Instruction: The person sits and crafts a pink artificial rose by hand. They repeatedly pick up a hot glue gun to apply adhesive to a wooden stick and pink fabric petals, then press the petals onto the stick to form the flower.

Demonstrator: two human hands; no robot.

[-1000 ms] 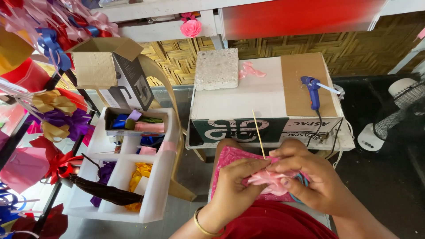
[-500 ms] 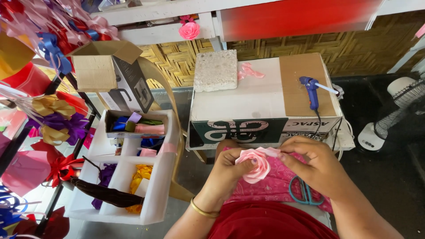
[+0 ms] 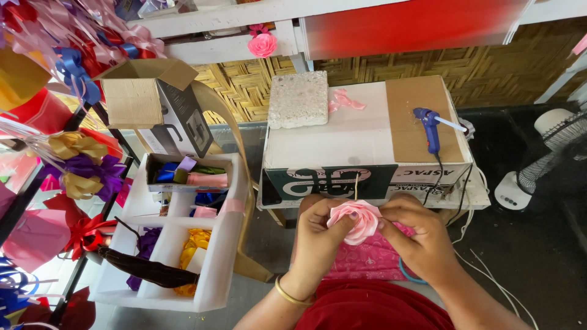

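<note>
Head view: my left hand (image 3: 319, 235) and right hand (image 3: 420, 235) meet just below the near edge of the box (image 3: 367, 137), both closed in a pinch on the pink rose (image 3: 356, 220). My left fingers wrap its left side and underside; my right thumb and fingertips press its right edge. The stick (image 3: 356, 186) stands up from the top of the rose, in front of the box's near face.

A second ago the ribbon was a loose, crumpled bunch low over my lap, with the stick long and bare above it. Half a second ago it had already turned face-up as a rolled flower. Now it sits a little higher and rounder, its spiral of petals tight and open to the camera, and less of the stick shows. I judge the winding to be nearly done, my hands shaping the outer petals.

On the box top, the glue gun (image 3: 430, 128) lies by the right edge, untouched, the foam block (image 3: 298, 99) rests at the far left corner, and a scrap of pink ribbon (image 3: 343, 101) lies just beside it. Left of me the white tray (image 3: 217, 256) holds ribbon rolls. Pink cloth (image 3: 367, 260) covers my lap under the rose.
</note>
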